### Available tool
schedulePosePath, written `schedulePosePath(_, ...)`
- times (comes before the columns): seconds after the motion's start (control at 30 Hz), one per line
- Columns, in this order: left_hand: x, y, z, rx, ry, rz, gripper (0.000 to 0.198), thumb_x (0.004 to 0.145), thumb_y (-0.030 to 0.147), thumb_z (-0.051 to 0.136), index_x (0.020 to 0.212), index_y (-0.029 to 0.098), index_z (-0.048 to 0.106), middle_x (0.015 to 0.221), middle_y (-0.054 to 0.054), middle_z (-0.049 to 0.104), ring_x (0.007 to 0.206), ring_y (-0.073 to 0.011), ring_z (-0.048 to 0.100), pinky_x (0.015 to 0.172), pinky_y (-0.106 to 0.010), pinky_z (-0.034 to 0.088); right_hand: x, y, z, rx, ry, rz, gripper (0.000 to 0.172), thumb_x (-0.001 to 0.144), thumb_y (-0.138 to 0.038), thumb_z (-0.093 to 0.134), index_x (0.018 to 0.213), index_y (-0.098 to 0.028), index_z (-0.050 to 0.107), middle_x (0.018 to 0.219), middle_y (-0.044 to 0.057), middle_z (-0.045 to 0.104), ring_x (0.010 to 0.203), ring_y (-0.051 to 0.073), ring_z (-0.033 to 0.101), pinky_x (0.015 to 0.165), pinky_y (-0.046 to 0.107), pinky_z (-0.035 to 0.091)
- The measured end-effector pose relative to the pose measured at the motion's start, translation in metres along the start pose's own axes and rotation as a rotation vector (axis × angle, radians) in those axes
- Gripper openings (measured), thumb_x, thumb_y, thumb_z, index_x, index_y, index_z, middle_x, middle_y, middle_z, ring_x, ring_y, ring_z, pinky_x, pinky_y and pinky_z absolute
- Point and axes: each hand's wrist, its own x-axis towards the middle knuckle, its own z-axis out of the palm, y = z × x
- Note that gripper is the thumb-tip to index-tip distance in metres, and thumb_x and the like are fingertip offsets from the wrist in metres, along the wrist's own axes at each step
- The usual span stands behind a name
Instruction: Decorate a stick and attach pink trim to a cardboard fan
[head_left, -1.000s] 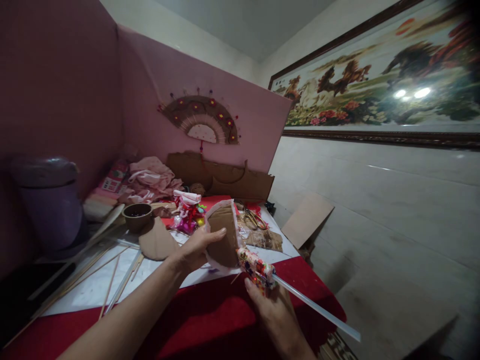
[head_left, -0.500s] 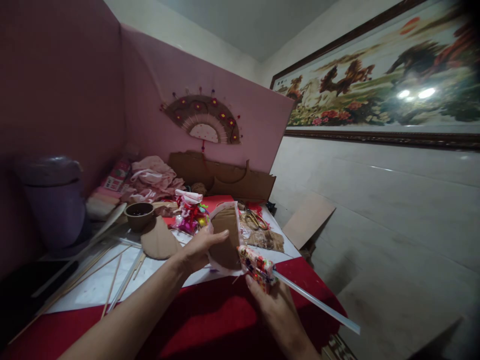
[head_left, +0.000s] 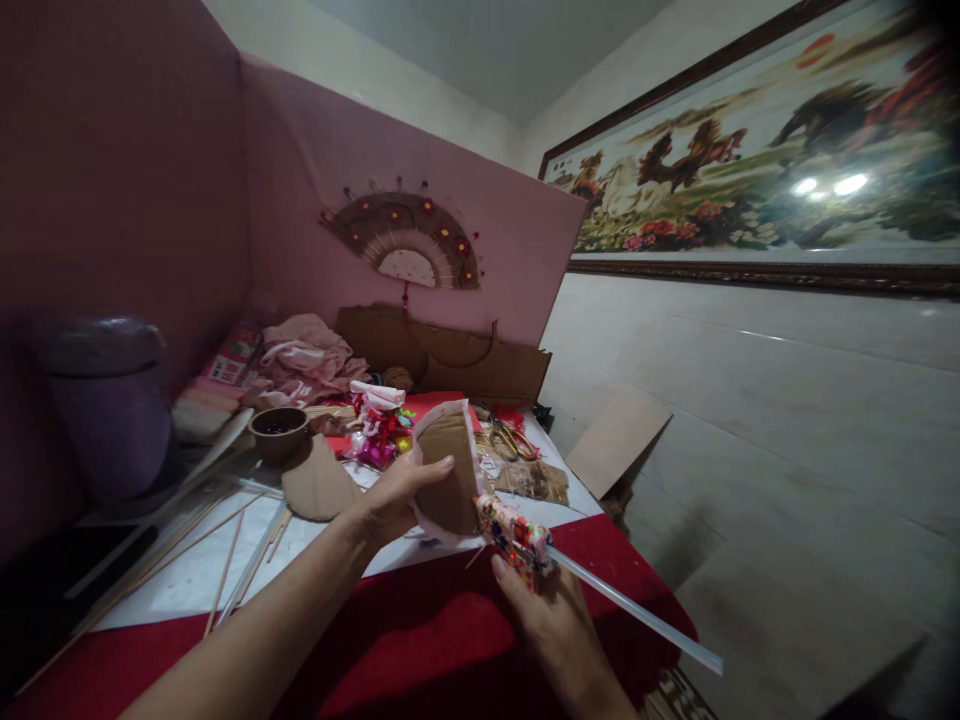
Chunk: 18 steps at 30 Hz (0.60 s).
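My left hand (head_left: 405,492) is closed on a half-round cardboard piece (head_left: 448,468) with white fabric folded round its rim. The thumb lies across its bare brown face. In my right hand (head_left: 541,598) is a glue gun (head_left: 517,540) with a colourful patterned covering. A long translucent glue stick (head_left: 637,610) sticks out of its back end. The gun's front end is at the lower right edge of the cardboard piece; whether it touches I cannot tell. Another cut cardboard piece (head_left: 321,482) lies on the white sheet left of my hands.
Scissors (head_left: 511,440) and a flat brown scrap (head_left: 532,481) lie beyond my hands. A brown bowl (head_left: 279,432), thin sticks (head_left: 223,575) and bunched pink cloth (head_left: 309,350) are on the left. A decorated fan (head_left: 405,240) hangs on the pink board behind.
The cardboard piece has tilted and shifted slightly left in my left hand. The glue gun stays by its lower right edge, almost unmoved.
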Motion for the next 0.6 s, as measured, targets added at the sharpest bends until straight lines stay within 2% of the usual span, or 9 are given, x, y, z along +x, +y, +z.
schedulePosePath(0.13, 0.001, 0.001, -0.004, 0.014, 0.013, 0.013, 0.05, 0.069, 0.019, 0.071, 0.117, 0.017, 0.056, 0.09, -0.011, 0.071, 0.076, -0.0227, 0.067, 0.075, -0.037, 0.051, -0.007, 0.005, -0.002, -0.021, 0.013, 0.024, 0.029, 0.079, -0.035, 0.057, 0.098, -0.017, 0.07, 0.089, 0.009, 0.073, 0.085, 0.028, 0.067, 0.081, 0.034, 0.053)
schedulePosePath(0.33, 0.001, 0.002, -0.002, 0.003, 0.072, -0.007, 0.054, 0.065, 0.019, 0.075, 0.116, 0.017, 0.057, 0.089, -0.01, 0.071, 0.077, -0.0216, 0.067, 0.075, -0.035, 0.051, -0.005, -0.003, -0.006, 0.025, 0.008, 0.0, 0.027, 0.081, -0.033, 0.053, 0.096, -0.019, 0.071, 0.093, 0.008, 0.072, 0.091, 0.026, 0.066, 0.087, 0.034, 0.05)
schedulePosePath(0.47, 0.001, 0.002, -0.001, -0.004, 0.101, -0.026, 0.047, 0.064, 0.019, 0.075, 0.109, 0.014, 0.06, 0.087, -0.01, 0.071, 0.076, -0.0211, 0.066, 0.075, -0.035, 0.051, -0.001, -0.006, -0.004, 0.046, -0.032, 0.018, 0.029, 0.083, -0.033, 0.052, 0.102, -0.018, 0.068, 0.099, 0.008, 0.071, 0.096, 0.026, 0.064, 0.089, 0.035, 0.049)
schedulePosePath(0.6, 0.001, 0.001, 0.0, 0.003, 0.074, -0.034, 0.05, 0.065, 0.019, 0.075, 0.112, 0.015, 0.058, 0.086, -0.01, 0.071, 0.074, -0.0218, 0.066, 0.072, -0.035, 0.052, 0.004, -0.012, -0.003, 0.06, -0.007, -0.01, 0.029, 0.083, -0.034, 0.053, 0.102, -0.018, 0.068, 0.102, 0.009, 0.07, 0.1, 0.025, 0.063, 0.093, 0.036, 0.046)
